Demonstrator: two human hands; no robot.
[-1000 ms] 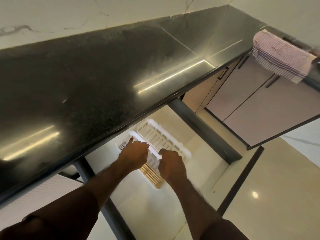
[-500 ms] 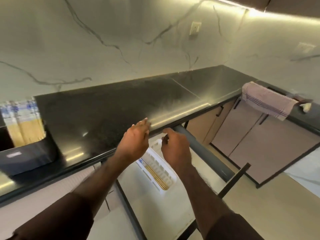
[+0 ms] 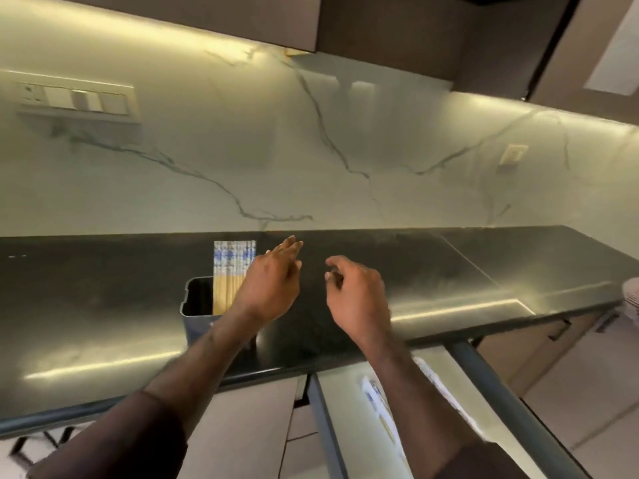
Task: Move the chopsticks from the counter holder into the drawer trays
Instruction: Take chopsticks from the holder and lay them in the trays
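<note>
Several chopsticks [image 3: 230, 271] with blue-and-white tops and tan shafts stand upright in a dark holder [image 3: 197, 307] on the black counter [image 3: 449, 267]. My left hand [image 3: 271, 285] hovers just right of the chopsticks, fingers stretched out and holding nothing. My right hand [image 3: 352, 292] floats over the counter further right, fingers loosely curled and empty. Below the counter edge the drawer [image 3: 349, 426] stands pulled out. A white tray [image 3: 380, 406] with chopsticks in it shows there, partly hidden by my right forearm.
A marble wall with a switch plate [image 3: 77, 98] and a socket [image 3: 514, 154] rises behind the counter. Cabinet doors [image 3: 567, 340] sit at the lower right, and a striped cloth [image 3: 631, 293] peeks in at the right edge.
Both hands have lifted out of the drawer tray and risen over the counter toward the holder. The view has tilted up from the drawer to the counter and wall.
</note>
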